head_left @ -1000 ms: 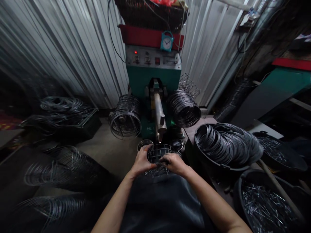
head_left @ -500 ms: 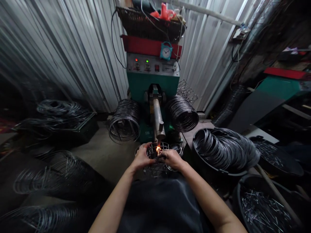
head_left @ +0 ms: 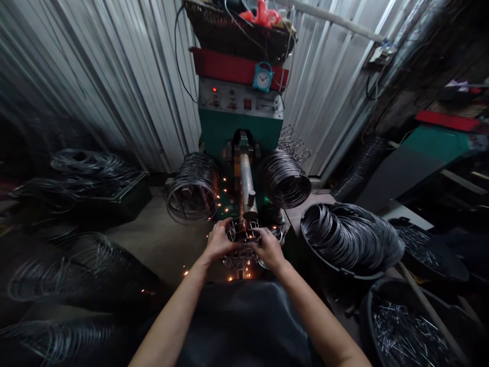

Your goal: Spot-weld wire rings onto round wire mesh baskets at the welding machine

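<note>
Metal wire basket at six o'clock, by the tip of a machine arm; orange sparks around
Left hand, fingers holding its nine o'clock side; right hand, fingers holding its three o'clock side.

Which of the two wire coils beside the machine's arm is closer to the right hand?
The right coil, above the right hand in view; the left coil sits beyond the machine's arm.

One head-worn view, forward and down, near the green machine.
</note>
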Motion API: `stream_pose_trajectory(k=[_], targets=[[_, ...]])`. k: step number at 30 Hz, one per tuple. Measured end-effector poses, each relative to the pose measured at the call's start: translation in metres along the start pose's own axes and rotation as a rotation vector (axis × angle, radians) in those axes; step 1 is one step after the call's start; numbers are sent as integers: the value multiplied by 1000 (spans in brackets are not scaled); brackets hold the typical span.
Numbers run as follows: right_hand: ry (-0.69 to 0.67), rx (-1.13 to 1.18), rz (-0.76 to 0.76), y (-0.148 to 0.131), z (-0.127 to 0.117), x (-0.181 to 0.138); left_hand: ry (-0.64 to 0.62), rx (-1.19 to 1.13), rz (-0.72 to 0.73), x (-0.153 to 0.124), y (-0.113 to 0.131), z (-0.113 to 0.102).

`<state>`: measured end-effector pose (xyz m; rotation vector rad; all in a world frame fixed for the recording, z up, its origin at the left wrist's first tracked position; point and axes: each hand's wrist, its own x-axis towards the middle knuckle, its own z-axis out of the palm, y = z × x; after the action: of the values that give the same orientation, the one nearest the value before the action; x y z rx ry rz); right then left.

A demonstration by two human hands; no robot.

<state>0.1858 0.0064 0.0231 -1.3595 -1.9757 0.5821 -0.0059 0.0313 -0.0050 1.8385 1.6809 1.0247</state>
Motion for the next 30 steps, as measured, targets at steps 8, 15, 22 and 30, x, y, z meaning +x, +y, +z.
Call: stream_pose_trajectory(k=[8, 15, 22, 30], targets=[[81, 1012, 798, 48, 0, -75, 65, 33, -70, -3, 1, -1], [200, 1297, 997, 64, -3, -96, 95, 40, -112, 11, -5, 1], [211, 1368, 1110, 73, -5, -101, 69, 66, -153, 15, -1, -3], [273, 627, 624, 91, 7, -135, 101, -170, -154, 2, -22, -3]])
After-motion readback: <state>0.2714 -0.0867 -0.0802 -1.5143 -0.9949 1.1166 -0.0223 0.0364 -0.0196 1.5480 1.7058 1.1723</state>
